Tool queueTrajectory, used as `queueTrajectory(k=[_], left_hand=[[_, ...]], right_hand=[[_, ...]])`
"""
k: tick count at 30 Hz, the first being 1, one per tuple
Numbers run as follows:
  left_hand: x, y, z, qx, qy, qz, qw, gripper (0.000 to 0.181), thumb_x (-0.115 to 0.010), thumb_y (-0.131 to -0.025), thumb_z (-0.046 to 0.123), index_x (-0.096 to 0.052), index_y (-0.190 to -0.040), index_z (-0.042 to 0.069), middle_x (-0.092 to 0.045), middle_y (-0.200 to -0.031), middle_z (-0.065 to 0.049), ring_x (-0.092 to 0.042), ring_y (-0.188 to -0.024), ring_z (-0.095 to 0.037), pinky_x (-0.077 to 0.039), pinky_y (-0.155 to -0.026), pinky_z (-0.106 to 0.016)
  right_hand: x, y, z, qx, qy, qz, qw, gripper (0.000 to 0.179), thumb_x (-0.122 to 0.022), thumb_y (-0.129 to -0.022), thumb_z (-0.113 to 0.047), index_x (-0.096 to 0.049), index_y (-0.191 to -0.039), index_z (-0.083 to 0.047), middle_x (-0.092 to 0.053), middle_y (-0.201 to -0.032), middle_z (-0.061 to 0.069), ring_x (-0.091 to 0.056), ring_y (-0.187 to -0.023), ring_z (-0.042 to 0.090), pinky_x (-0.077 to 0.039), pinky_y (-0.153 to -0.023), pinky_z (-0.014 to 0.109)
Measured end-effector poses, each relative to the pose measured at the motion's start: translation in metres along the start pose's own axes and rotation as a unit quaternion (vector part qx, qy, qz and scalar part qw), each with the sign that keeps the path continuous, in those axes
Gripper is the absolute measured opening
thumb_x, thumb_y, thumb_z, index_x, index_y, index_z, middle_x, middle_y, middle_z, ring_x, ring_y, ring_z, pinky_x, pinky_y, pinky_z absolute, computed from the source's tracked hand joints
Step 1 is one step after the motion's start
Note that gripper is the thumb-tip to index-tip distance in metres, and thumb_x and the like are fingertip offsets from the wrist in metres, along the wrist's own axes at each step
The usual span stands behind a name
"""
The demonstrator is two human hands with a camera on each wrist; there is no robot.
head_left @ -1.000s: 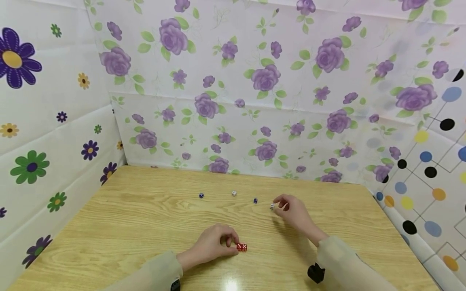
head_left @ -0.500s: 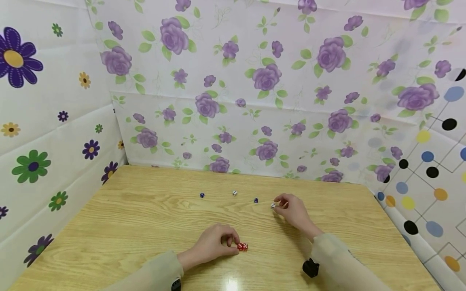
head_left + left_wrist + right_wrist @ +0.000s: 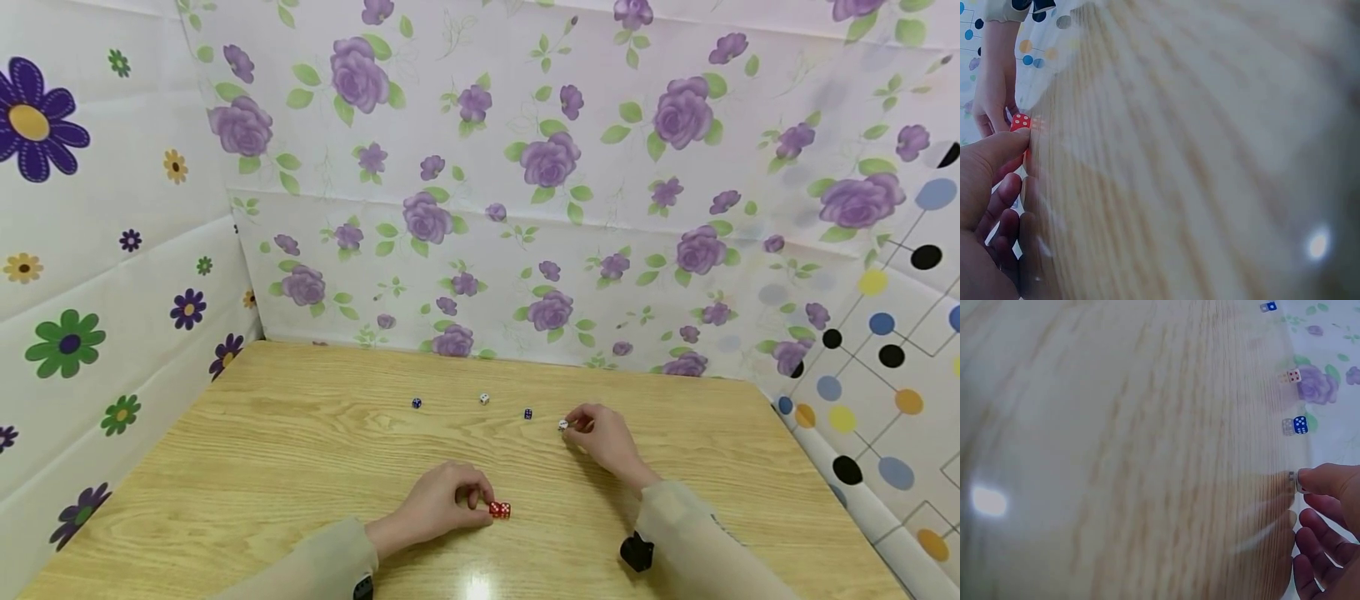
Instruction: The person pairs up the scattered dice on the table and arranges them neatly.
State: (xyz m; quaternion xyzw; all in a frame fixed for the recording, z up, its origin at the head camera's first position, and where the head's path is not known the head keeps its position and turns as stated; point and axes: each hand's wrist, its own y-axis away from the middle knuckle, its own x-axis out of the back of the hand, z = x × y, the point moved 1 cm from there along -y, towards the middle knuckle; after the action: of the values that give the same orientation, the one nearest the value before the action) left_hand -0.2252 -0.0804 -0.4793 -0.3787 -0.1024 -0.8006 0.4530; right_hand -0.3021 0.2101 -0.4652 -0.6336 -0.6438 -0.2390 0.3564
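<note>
In the head view two red dice [image 3: 505, 509] sit side by side near the front middle of the table. My left hand [image 3: 444, 502] pinches the left one of the pair between thumb and index finger. The left wrist view shows the thumb against a red die [image 3: 1020, 120]. Farther back to the right, a white die [image 3: 562, 425] is pinched by the thumb and index finger of my right hand [image 3: 606, 439]. In the right wrist view the thumb hides most of that die.
Left of my right hand lie a blue die [image 3: 528, 413], another white die [image 3: 484, 399] and a second blue die [image 3: 416, 402], loosely in a row. The wooden table [image 3: 315, 433] ends at a flowered cloth [image 3: 480, 275] at the back, with patterned cloths at both sides.
My right forearm has shifted slightly left, while the right hand stays at the white die. The left hand and the red dice look the same.
</note>
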Motion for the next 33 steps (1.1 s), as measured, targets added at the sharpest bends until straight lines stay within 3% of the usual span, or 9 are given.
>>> queueTrajectory(k=[12,21,33], left_hand=[[0.0,-0.001,0.0,0.003,0.001,0.001,1.0,0.014,-0.082,-0.08,0.031,-0.07,-0.086,0.027,-0.06,-0.072,0.009,-0.043,-0.065,-0.001,-0.035,-0.065,-0.019],[-0.001,-0.001,0.001,0.003,-0.004,0.001,1.0,0.014,-0.082,-0.08,0.031,-0.07,-0.086,0.027,-0.06,-0.072,0.009,-0.042,-0.065,-0.001,-0.034,-0.065,-0.019],[-0.001,-0.001,0.0,0.004,-0.001,-0.002,1.0,0.013,-0.082,-0.081,0.03,-0.071,-0.087,0.026,-0.059,-0.071,0.011,-0.041,-0.064,0.0,-0.035,-0.065,-0.018]], right_hand=[[-0.003,-0.002,0.003,0.0,0.01,0.006,0.9999,0.012,-0.076,-0.086,-0.015,-0.072,-0.097,-0.01,-0.067,-0.083,0.003,-0.056,-0.073,0.013,-0.045,-0.065,0.026],[-0.006,-0.001,0.005,-0.016,-0.006,0.0,0.9999,0.011,-0.075,-0.087,-0.015,-0.073,-0.097,-0.012,-0.066,-0.083,0.002,-0.054,-0.072,0.012,-0.043,-0.064,0.025],[-0.012,0.008,-0.003,-0.003,-0.025,-0.015,0.9996,0.009,-0.077,-0.085,-0.017,-0.073,-0.093,-0.016,-0.065,-0.079,-0.001,-0.052,-0.07,0.011,-0.041,-0.062,0.022]])
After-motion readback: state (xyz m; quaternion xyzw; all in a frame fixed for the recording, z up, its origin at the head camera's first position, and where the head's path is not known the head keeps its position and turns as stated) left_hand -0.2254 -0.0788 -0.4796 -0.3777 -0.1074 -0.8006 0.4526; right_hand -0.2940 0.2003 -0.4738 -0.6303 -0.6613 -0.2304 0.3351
